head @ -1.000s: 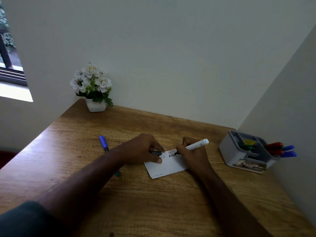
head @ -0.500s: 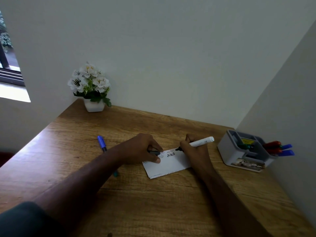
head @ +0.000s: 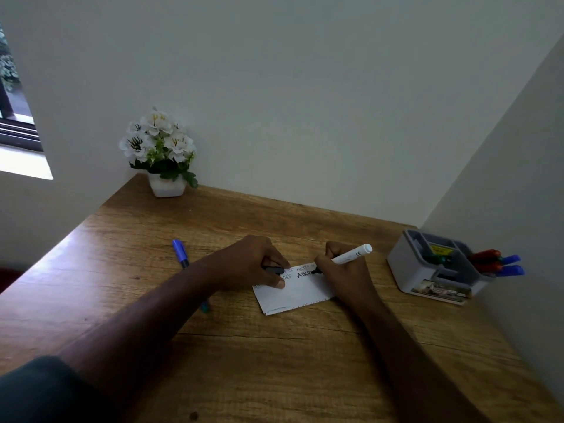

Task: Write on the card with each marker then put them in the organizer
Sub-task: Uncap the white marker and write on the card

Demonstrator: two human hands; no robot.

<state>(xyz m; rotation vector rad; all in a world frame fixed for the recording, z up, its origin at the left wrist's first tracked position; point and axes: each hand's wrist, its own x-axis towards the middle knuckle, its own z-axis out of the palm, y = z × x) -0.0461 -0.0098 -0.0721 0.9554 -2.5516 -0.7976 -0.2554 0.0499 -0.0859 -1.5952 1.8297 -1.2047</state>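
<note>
A white card point(head: 297, 293) lies on the wooden desk point(head: 274, 355) with several rows of letters along its top. My right hand point(head: 341, 270) grips a white marker point(head: 351, 256) whose black tip touches the card after fresh black letters. My left hand point(head: 256, 264) rests on the card's left end, thumb pressed on it, fingers curled round a black marker cap point(head: 274, 270). A blue marker point(head: 180, 253) lies on the desk left of my forearm. The grey organizer point(head: 427, 270) stands at the right with red and blue markers point(head: 500, 264) in it.
A white pot of white flowers point(head: 161, 154) stands at the desk's back left corner. Walls close off the back and right sides. A teal object point(head: 205, 307) peeks out from under my left forearm.
My right hand has shifted the marker tip slightly rightward along the card, adding black letters. My left hand stays on the card.
</note>
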